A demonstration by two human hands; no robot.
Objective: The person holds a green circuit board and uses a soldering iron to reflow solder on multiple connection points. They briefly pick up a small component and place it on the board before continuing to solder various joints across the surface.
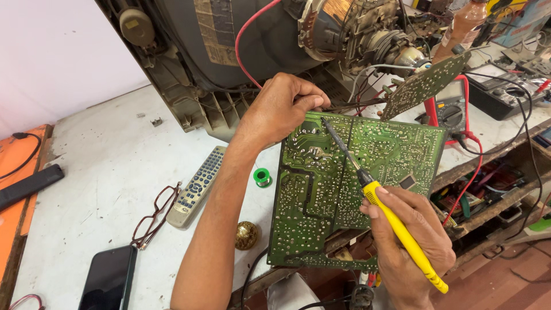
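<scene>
On the left of the surface (pixel 115 149), a dark phone (pixel 109 279), a pair of glasses (pixel 156 213) and a grey remote control (pixel 197 185) are laid out, well apart from the work. A small green spool of solder (pixel 262 177) and a round brass-coloured tin (pixel 246 235) are seen just beside the left forearm.

The left hand (pixel 281 109) is set on the top edge of the green circuit board (pixel 310 195), its fingers (pixel 313 103) pinched narrowly on something thin there; what is pinched cannot be made out. The board is propped solder-side up, overhanging the edge of the surface, below the open back of an old television (pixel 229 51).

The right hand (pixel 410 241) is wrapped around the yellow handle of a soldering iron (pixel 367 183), whose tip is laid against the upper middle of the board, close to the left fingertips.

A burn could be caused by that closeness if the iron were to slip. Neighbouring joints could be bridged by a wandering tip. The overhanging board could be tipped by pressure, and the red wires (pixel 470 172) to the right could be snagged or scorched.
</scene>
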